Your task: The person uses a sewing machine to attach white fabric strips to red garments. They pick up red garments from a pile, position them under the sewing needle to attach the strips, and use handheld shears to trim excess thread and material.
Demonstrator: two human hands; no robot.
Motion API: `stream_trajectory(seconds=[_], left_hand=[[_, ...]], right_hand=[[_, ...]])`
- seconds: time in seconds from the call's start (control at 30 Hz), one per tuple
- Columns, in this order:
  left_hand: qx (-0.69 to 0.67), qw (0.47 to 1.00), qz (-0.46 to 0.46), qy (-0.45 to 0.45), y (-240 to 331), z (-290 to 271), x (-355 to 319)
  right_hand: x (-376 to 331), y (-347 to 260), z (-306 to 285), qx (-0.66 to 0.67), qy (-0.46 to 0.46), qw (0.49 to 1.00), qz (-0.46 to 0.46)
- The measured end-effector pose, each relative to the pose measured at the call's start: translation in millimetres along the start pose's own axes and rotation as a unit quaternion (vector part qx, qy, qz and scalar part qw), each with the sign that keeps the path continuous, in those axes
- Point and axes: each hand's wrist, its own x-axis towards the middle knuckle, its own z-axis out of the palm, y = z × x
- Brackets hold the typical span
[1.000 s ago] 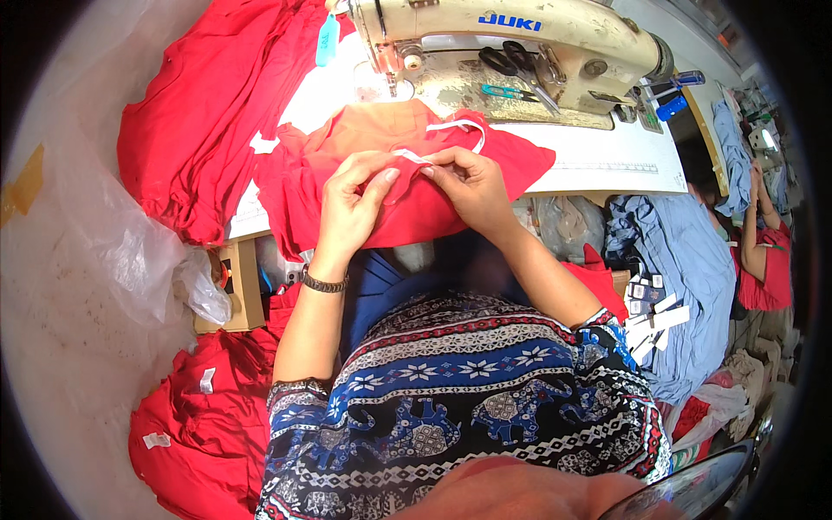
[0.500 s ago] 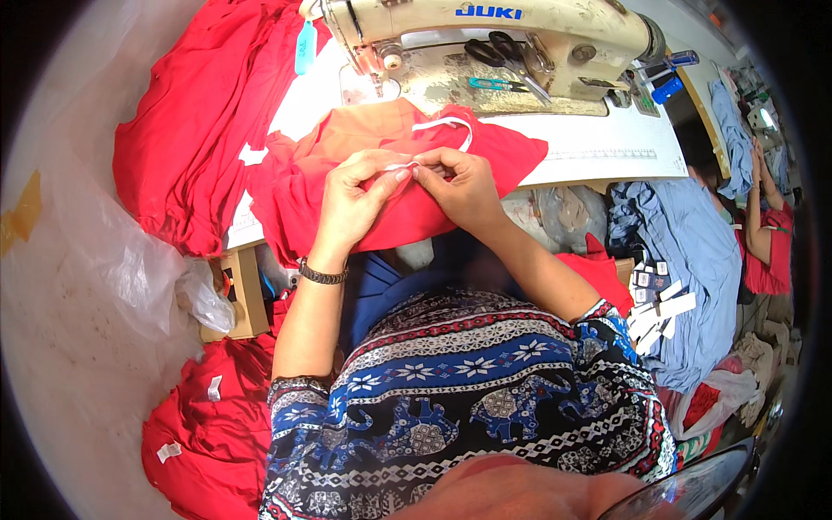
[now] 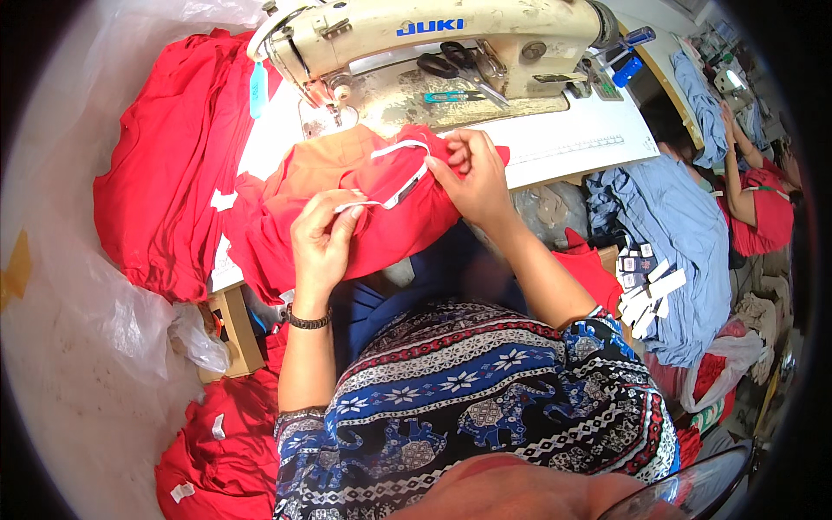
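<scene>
A red garment [image 3: 394,238] with a lighter orange-looking patch lies bunched at the table's front edge, below the sewing machine's needle area. White tape [image 3: 399,146] curves along its opening, with a small dark and white label [image 3: 406,191] on the stretch between my hands. My left hand [image 3: 325,234] pinches the garment's taped edge between thumb and fingers. Farther right, my right hand [image 3: 478,184] grips the same edge with its thumb pressed at the tape and its fingers curled. Between them the edge is spread apart.
A cream sewing machine [image 3: 433,43] stands behind, with black scissors [image 3: 455,68] and a teal thread snipper [image 3: 446,97] on its bed. Red cloth [image 3: 173,165] is heaped at left. Blue fabric [image 3: 672,234] and white tags [image 3: 646,299] lie right, near a co-worker in red [image 3: 758,212].
My hands have moved from close together to apart, spreading the taped edge and exposing the label. The whole view has shifted, so the machine and table sit farther left.
</scene>
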Motion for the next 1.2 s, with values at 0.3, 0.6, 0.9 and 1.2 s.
stream_trajectory(seconds=[0.3,0.6,0.9,1.2], left_hand=[[-0.040,0.996,-0.007,-0.078,14,1,-7],[-0.181,0.978,-0.063,0.079,-7,3,-13],[-0.095,0.993,0.002,0.065,-19,1,-25],[-0.100,0.992,0.009,0.082,-17,0,-26]], right_hand=[[30,-40,40,0.202,-0.208,0.946,0.144],[-3,-52,38,0.357,-0.242,0.888,0.158],[-16,-57,33,0.282,-0.207,0.932,0.090],[-13,-62,31,0.179,-0.183,0.967,-0.013]])
